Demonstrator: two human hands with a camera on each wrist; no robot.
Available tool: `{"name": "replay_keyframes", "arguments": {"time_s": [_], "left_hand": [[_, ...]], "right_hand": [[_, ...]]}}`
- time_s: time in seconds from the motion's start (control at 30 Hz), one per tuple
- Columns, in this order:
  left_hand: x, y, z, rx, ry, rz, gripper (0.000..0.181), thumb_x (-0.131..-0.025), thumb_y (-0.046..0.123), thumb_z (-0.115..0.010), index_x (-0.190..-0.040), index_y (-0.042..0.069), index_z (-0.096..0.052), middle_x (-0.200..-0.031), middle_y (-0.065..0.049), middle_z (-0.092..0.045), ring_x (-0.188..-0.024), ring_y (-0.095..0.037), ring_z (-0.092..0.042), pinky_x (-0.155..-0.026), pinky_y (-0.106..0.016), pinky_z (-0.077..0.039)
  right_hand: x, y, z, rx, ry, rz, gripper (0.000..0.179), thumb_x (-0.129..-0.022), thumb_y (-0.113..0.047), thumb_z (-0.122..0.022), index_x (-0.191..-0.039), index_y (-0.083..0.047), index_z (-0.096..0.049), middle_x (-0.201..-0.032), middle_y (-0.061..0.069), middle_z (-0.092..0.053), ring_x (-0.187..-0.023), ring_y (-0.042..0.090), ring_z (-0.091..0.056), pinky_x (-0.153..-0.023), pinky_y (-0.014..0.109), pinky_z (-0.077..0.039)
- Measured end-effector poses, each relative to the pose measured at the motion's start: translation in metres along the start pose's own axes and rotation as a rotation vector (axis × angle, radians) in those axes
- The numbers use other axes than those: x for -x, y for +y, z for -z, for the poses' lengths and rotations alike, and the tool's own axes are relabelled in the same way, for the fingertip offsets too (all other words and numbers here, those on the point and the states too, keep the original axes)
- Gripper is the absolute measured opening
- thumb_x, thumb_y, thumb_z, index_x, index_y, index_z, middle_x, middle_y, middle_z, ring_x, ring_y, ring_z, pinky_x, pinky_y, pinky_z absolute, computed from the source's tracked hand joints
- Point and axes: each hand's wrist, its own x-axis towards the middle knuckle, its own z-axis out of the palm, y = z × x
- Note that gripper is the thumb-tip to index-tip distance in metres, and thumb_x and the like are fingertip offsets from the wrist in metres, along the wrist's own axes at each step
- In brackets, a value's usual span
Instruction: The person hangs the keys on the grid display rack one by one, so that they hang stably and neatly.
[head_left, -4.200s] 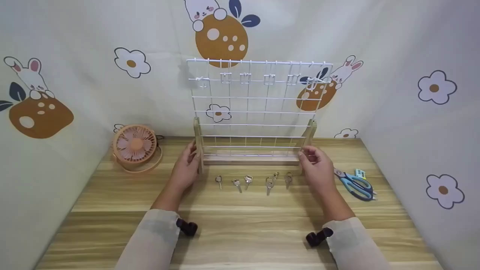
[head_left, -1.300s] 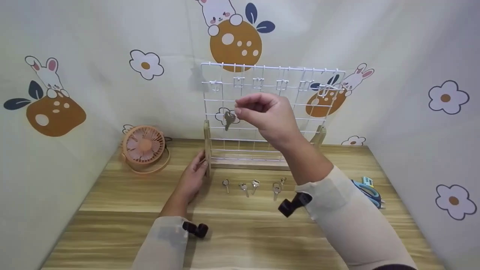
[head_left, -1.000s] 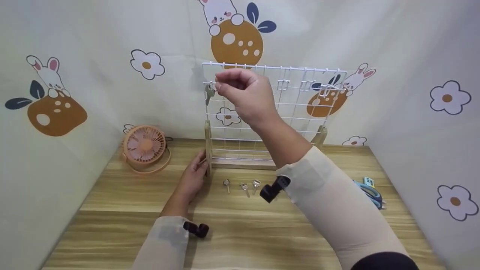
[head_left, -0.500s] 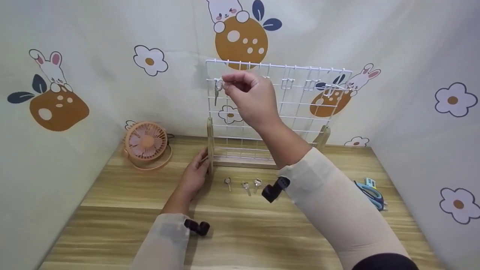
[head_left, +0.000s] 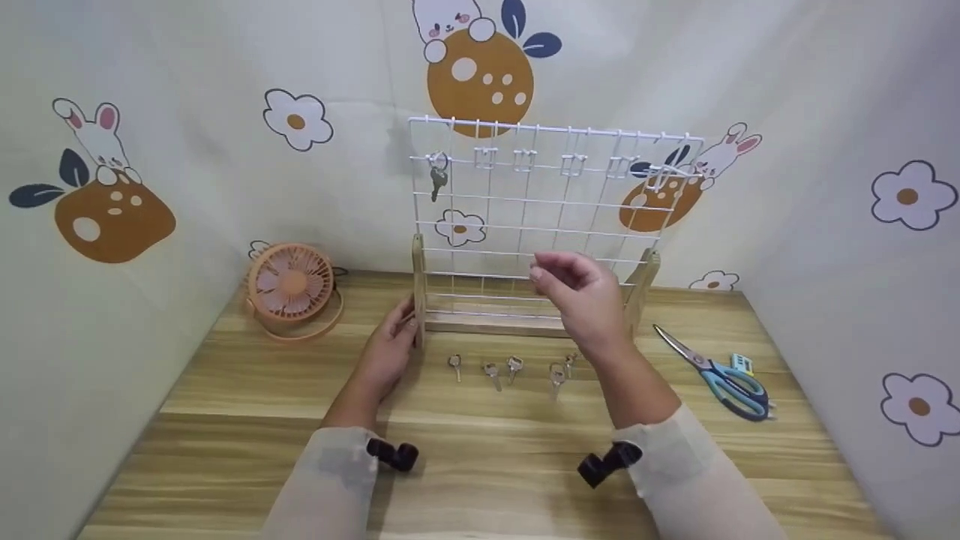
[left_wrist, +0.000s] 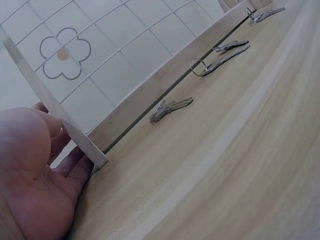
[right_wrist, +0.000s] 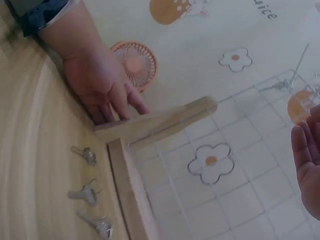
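Note:
A key on a ring (head_left: 439,181) hangs from the leftmost hook of a white wire grid rack (head_left: 525,199) with wooden side posts. My left hand (head_left: 391,349) grips the foot of the left post (left_wrist: 75,127), with fingers on both sides of the wood in the left wrist view. In front of the grid, toward its lower right, my right hand (head_left: 589,304) is in the air, fingers loosely bent and nothing between them. Several more keys lie in a row on the table before the rack, among them a leftmost key (head_left: 455,366) and a ringed key (head_left: 556,377).
Other white hooks (head_left: 525,160) along the grid's upper part carry nothing. An orange fan (head_left: 292,283) stands at the left. Blue-handled scissors (head_left: 724,382) and a small light-blue item (head_left: 742,364) lie at the right. Patterned cloth walls (head_left: 337,202) enclose the table.
My right hand carried a key up to the leftmost hook, left it hanging there, and has come down to the right, empty. My left hand has stayed at the left post.

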Motion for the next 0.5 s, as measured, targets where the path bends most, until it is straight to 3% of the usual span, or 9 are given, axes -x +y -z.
{"name": "replay_keyframes", "arguments": {"time_s": [0.3,0.5], "left_hand": [[0.001,0.000,0.001,0.016,-0.004,0.007,0.055,-0.115,0.020,-0.047,-0.168,0.027,-0.035,-0.173,-0.004,-0.039,-0.160,-0.027,-0.039,-0.132,-0.045,-0.037],[-0.001,0.000,0.002,0.002,-0.005,0.005,0.055,-0.115,0.022,-0.049,-0.168,0.030,-0.036,-0.172,-0.002,-0.041,-0.159,-0.025,-0.040,-0.132,-0.043,-0.037]], "right_hand": [[0.022,0.066,0.066,0.023,0.048,-0.172,0.019,-0.097,-0.002,-0.076,-0.116,0.002,-0.075,-0.092,-0.005,-0.075,-0.085,0.013,-0.073,-0.081,0.029,-0.067],[0.027,0.102,0.084,0.090,0.044,-0.317,0.029,-0.098,-0.011,-0.078,-0.123,0.003,-0.074,-0.097,-0.005,-0.076,-0.092,0.013,-0.074,-0.084,0.029,-0.066]]}}
